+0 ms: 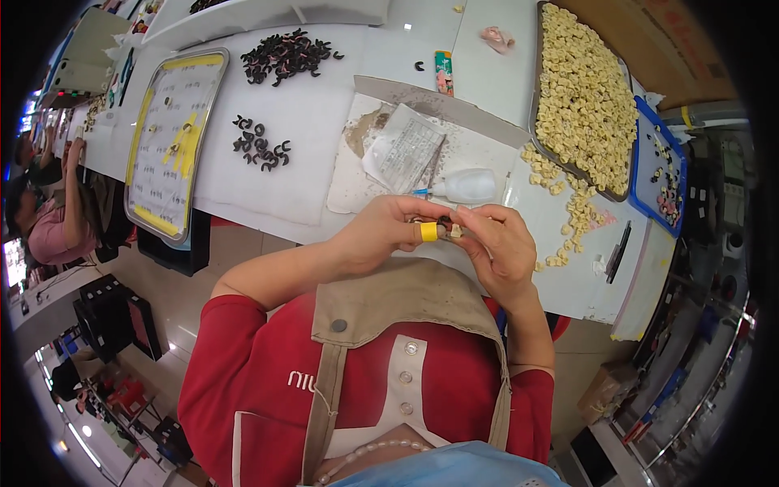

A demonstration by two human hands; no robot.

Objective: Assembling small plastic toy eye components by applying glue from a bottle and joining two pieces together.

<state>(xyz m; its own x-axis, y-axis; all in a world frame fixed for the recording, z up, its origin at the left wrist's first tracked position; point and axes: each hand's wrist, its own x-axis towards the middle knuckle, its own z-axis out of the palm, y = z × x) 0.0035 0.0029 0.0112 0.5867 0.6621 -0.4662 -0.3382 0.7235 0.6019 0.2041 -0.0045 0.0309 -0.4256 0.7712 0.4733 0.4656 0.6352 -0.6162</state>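
Close to my body, over the table's near edge, my two hands meet fingertip to fingertip. My left hand [380, 232], with yellow tape round one finger, is closed on a small dark curved piece [443, 221]. My right hand [501, 247] pinches at a small cream-coloured piece [455, 231] right beside it; fingers partly cover both pieces. Just beyond my hands lies a white squeeze bottle [471, 186] with a blue tip. It rests in a stained shallow cardboard box [345, 188], along with a crumpled printed paper [406, 148].
Dark curved pieces form a large pile [284, 57] and a smaller cluster [261, 148] at left. A metal tray [536, 97] heaped with cream pieces stands right, some spilled [574, 213] beside it. A taped tray [154, 162], blue tray [683, 174], lighter [443, 73] and black pen [619, 253] surround these.
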